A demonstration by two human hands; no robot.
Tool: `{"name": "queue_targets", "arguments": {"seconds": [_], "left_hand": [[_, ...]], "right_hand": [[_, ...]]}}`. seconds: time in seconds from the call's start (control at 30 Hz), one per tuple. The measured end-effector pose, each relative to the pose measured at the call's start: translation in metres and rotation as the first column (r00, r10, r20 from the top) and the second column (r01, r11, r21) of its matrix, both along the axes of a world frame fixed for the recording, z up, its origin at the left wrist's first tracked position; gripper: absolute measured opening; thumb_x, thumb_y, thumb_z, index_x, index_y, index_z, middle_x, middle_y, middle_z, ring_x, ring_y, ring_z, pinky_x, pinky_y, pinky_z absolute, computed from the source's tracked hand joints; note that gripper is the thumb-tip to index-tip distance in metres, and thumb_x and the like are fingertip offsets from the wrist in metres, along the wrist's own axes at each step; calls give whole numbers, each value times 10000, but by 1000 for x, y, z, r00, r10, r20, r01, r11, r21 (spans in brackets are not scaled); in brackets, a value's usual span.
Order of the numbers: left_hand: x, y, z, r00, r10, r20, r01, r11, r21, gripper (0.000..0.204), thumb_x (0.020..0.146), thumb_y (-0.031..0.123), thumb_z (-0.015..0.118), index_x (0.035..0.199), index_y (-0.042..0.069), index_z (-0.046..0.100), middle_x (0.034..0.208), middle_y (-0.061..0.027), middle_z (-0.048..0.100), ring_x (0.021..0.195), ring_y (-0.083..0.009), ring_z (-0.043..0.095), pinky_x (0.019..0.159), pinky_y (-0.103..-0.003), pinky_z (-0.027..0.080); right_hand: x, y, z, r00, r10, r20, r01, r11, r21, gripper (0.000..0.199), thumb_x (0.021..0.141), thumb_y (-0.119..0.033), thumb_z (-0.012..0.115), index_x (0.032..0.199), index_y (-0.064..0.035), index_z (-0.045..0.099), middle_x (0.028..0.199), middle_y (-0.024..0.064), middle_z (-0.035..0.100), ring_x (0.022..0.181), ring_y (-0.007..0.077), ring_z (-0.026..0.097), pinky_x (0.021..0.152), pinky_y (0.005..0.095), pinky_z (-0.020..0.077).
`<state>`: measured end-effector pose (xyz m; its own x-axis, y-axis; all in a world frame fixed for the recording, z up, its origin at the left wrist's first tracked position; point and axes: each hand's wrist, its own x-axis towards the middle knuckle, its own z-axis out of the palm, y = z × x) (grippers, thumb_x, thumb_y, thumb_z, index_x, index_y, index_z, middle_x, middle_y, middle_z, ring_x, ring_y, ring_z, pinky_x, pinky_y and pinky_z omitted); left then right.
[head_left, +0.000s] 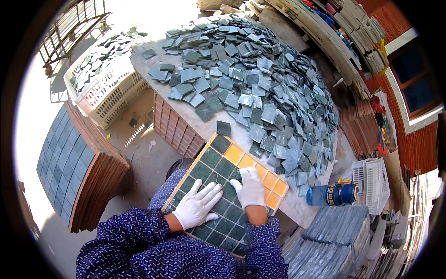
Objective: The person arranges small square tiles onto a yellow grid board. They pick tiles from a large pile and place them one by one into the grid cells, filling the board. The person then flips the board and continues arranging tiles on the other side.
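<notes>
A yellow gridded tray [271, 180] rests tilted across my lap against the table edge. Dark green square tiles [210, 158] fill most of its cells; a band of cells along the far right side shows bare yellow. My left hand [197, 205], in a white glove, lies flat on the tiles with its fingers stretched out. Also gloved in white, my right hand [251, 188] is over the tiles beside the bare cells, with its fingers curled down and its thumb out to the left. Whatever is under those fingertips is hidden. One loose tile [223, 128] lies just beyond the tray's far corner.
A big heap of loose green tiles [260, 88] covers the table [195, 122]. To the left stand a white crate [114, 95] of tiles and a stack of tile-topped trays [67, 160]. A blue bottle [332, 194] and stacked grey tiles [334, 228] are at right.
</notes>
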<state>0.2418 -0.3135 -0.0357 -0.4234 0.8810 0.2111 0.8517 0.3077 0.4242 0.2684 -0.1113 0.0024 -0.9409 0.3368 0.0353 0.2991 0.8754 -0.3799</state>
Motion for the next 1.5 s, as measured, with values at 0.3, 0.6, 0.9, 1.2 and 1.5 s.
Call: {"name": "queue_targets", "arguments": {"seconds": [0.3, 0.6, 0.9, 1.2, 1.5], "left_hand": [[-4, -1, -8, 999, -32, 36, 28, 994, 104, 598, 872, 450, 559, 1301, 38, 499, 1383, -121, 480, 1302, -276, 437, 1123, -510, 235], [-11, -16, 2, 614, 120, 780, -493, 831, 260, 394, 869, 129, 605, 1230, -7, 524, 1123, -151, 602, 933, -272, 625, 836, -342, 514], [-24, -28, 34, 933, -67, 355, -114, 877, 466, 365, 871, 160, 652, 1195, 26, 548, 1087, -140, 603, 881, -280, 626, 784, -337, 510], [0, -21, 28, 508, -155, 847, -183, 942, 282, 354, 996, 271, 453, 763, 19, 541, 653, -131, 509, 585, -258, 502, 590, -333, 431], [9, -25, 24, 15, -114, 993, -207, 972, 115, 403, 1012, 357, 415, 829, 36, 577, 705, 10, 510, 613, -67, 487, 558, -218, 414]], "right_hand": [[-27, -18, -9, 999, -7, 38, 3, 992, 129, 357, 782, -239, 728, 1049, -70, 563, 1126, 128, 546, 1008, 331, 578, 839, 421, 484], [2, -30, -6, 883, 109, -456, -162, 984, -79, 294, 682, 26, 695, 912, -61, 534, 930, 133, 633, 812, 321, 633, 723, 365, 521], [55, -58, 9, 804, 145, -576, -274, 951, -144, 265, 679, 37, 718, 880, -66, 579, 903, 107, 654, 775, 251, 651, 661, 330, 524], [74, -71, 5, 996, -89, 23, 64, 494, -867, 242, 945, -223, 554, 947, 16, 598, 669, 32, 577, 530, 71, 545, 478, 239, 425], [85, -78, -10, 983, -178, -38, 40, 414, -910, 317, 993, -280, 473, 896, -6, 599, 633, -13, 505, 491, 52, 466, 440, 231, 362]]}}
